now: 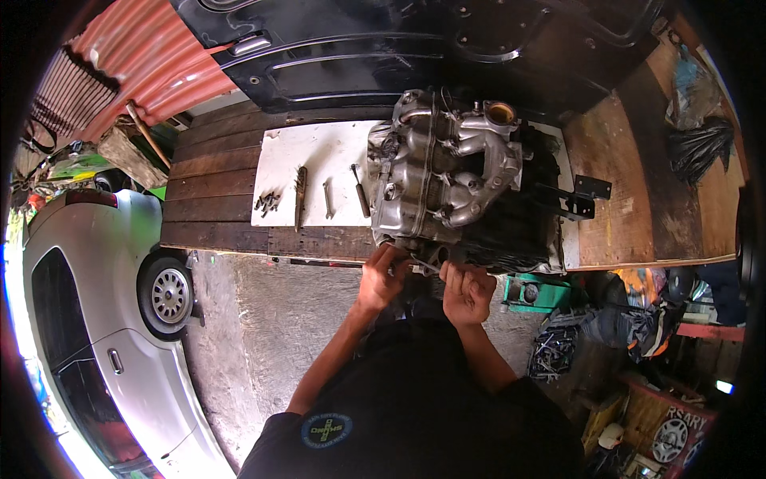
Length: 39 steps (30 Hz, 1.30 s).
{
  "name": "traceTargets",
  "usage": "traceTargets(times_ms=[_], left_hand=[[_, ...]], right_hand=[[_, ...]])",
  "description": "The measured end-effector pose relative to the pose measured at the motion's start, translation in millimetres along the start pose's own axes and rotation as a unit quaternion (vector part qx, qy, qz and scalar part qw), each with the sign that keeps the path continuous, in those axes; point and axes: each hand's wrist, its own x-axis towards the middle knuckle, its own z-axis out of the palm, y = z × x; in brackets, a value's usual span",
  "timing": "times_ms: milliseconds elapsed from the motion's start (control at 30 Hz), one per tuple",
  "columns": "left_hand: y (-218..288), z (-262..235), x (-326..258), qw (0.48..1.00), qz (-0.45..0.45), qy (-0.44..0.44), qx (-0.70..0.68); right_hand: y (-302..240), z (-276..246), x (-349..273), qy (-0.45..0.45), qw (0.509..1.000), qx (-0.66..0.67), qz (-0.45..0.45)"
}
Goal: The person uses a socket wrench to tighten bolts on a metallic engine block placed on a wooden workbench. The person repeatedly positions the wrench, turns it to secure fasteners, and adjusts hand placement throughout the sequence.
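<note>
A grey metal engine [423,172] with curved intake pipes rests on the bench, its near end facing me. At that near end my left hand [383,275] is closed, fingertips pinched together against the engine's lower left corner. Close by on the right, my right hand [467,291] is curled into a fist. Between the two hands runs a slim, shiny metal tool [423,264], its far end near my left fingertips and its near end going into my right fist. The tool's exact kind is unclear, and whatever my left fingers pinch is hidden.
Left of the engine, a white board [275,156] carries small bolts [267,202], a combination wrench [328,198], a dark long tool [301,191] and a black-handled tool [360,194]. A black metal bracket [586,198] sits right. A silver car [128,303] stands left; a green metal piece [536,294] lies below the bench.
</note>
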Motion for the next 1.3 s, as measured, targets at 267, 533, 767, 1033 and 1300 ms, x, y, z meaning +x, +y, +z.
traceTargets(times_ms=[267, 533, 767, 1033, 1300], left_hand=[[-2, -2, 1, 1.000, -0.005, 0.000, -0.028], [-51, -46, -41, 0.969, -0.167, 0.135, -0.122], [-86, -112, -64, 0.888, -0.233, 0.357, -0.175], [-84, -113, -57, 0.867, -0.253, 0.370, -0.219], [-90, -88, -50, 0.833, -0.313, 0.325, -0.320]], right_hand=[[1, 2, -2, 0.028, 0.999, -0.027, -0.021], [52, 42, 15, 0.021, 0.878, -0.407, -0.252], [184, 60, -25, -0.450, 0.579, -0.673, 0.101], [152, 70, -39, -0.511, 0.604, -0.604, 0.093], [46, 99, 2, -0.352, 0.882, -0.292, 0.113]])
